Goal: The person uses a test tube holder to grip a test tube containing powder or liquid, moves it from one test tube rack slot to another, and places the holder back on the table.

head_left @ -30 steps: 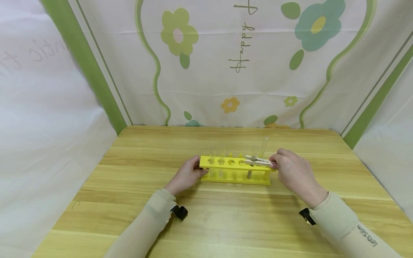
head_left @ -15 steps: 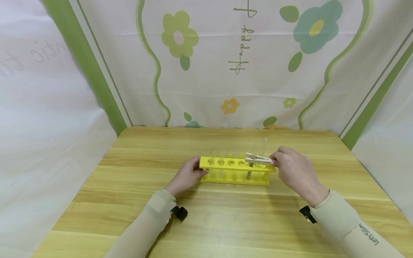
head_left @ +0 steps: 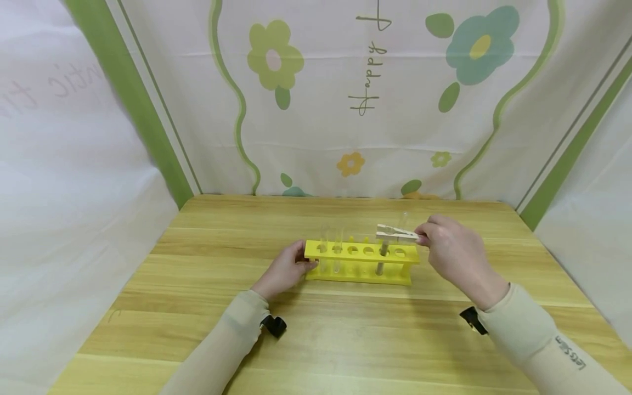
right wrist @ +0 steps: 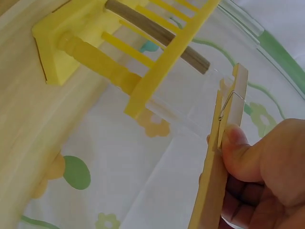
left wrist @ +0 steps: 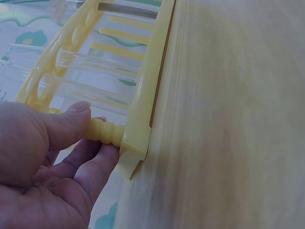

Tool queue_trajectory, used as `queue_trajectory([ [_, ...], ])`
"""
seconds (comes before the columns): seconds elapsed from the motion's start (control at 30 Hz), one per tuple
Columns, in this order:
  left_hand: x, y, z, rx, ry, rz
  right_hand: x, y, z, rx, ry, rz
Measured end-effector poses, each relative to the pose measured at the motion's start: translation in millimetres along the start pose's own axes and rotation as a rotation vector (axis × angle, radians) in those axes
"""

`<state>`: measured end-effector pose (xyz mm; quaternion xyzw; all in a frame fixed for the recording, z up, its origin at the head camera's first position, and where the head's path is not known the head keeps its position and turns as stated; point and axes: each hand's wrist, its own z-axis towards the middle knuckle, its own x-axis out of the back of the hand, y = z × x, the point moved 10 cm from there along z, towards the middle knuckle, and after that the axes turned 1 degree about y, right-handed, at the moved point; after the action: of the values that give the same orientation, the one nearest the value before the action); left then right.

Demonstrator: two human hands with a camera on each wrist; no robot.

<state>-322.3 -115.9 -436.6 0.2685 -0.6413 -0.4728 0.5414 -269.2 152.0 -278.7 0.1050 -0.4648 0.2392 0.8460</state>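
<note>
At the left end of the yellow rack (head_left: 360, 255), the left hand (head_left: 285, 269) has thumb and fingers clamped round the end post (left wrist: 107, 132); a slack hold there could let an upward tug drag or tip everything. Two clear tubes (head_left: 338, 237) stand in the first two holes and would probably rattle along. The dark-filled tube (head_left: 379, 267) runs through the fifth hole, its lower part inside the rack, so a slanted lift might jam it against the rim. The wooden clamp (head_left: 395, 237) appears to grip its upper part; a loose bite could let it slip. Another clear tube (head_left: 404, 221), behind the right end, looks close enough to be knocked. The right hand (head_left: 456, 258) pinches the clamp, thumb on top, fingers curled under. Only the left-wrist view shows the fingers round the post clearly; only the head view takes in both hands; only the right-wrist view shows the clamp's wire spring (right wrist: 227, 104).
</note>
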Motion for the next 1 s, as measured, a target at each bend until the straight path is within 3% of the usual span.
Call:
queue_trajectory([
  [0.77, -0.2, -0.2, -0.6, 0.006, -0.003, -0.003, 52.3, 4, 20, -0.002, 0.081, -0.026],
  [1.0, 0.1, -0.5, -0.4, 0.006, -0.001, -0.001, 63.6, 21, 20, -0.093, 0.047, -0.042],
])
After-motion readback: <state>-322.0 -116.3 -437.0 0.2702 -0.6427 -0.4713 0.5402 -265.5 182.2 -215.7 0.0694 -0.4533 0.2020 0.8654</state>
